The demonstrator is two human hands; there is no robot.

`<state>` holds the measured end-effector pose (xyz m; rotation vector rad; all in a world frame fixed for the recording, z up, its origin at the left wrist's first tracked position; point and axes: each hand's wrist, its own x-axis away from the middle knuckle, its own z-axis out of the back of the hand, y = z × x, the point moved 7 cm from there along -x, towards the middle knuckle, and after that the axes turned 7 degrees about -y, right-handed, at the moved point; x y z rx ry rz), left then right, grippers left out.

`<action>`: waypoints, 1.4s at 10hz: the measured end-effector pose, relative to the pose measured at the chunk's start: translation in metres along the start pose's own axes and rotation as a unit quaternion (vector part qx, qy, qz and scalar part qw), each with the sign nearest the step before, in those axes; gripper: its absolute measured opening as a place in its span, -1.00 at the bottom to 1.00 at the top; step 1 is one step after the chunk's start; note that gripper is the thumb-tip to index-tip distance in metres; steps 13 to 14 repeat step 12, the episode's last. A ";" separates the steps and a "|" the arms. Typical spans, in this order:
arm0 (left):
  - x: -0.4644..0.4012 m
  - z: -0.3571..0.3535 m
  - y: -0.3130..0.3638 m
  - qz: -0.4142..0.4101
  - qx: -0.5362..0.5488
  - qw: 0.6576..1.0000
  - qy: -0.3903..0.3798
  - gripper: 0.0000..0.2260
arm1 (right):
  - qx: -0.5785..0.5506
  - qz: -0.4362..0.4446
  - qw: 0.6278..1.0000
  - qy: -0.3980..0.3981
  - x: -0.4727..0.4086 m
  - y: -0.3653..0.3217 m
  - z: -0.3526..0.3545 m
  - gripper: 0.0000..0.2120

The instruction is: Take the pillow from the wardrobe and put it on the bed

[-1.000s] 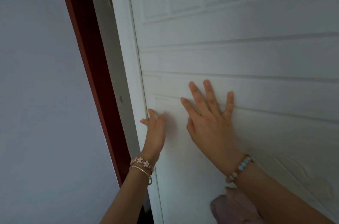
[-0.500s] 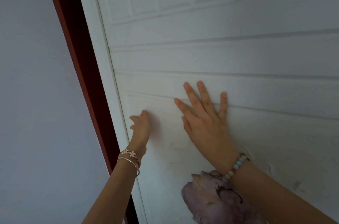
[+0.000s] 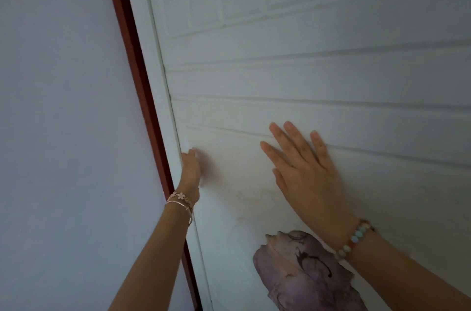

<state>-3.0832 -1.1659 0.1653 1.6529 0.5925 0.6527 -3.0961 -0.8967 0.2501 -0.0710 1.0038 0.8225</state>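
Note:
A white panelled wardrobe door (image 3: 318,81) fills most of the view. My right hand (image 3: 303,175) lies flat against it with the fingers spread. My left hand (image 3: 191,168) touches the door's left edge, where it meets the white frame, and its fingers are curled at the seam. A purple shell-shaped picture (image 3: 305,275) is stuck on the door below my right wrist. No pillow and no bed are visible; the wardrobe's inside is hidden.
A dark red frame strip (image 3: 137,96) runs down the left side of the door. Left of it is a plain pale wall (image 3: 63,132). Both wrists carry bracelets.
The gap at the door's left edge seen a second ago has shut. My left hand has stayed at the seam, and the right hand remains flat on the panel.

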 end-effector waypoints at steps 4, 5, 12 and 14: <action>-0.017 0.017 -0.003 0.030 0.009 1.000 -0.005 -0.35 | 0.002 -0.006 1.000 0.008 -0.005 -0.012 -0.012 -0.45; -0.017 0.017 -0.003 0.025 -0.002 1.000 -0.004 -0.35 | 0.004 -0.006 1.000 0.008 -0.005 -0.013 -0.013 -0.45; 0.123 0.083 0.060 -0.158 0.126 0.978 -0.056 -0.57 | -0.868 -0.249 0.399 -0.160 -0.034 -0.054 -0.012 -0.85; 0.123 0.083 0.060 -0.158 0.126 0.978 -0.056 -0.57 | -0.868 -0.249 0.399 -0.160 -0.034 -0.054 -0.012 -0.85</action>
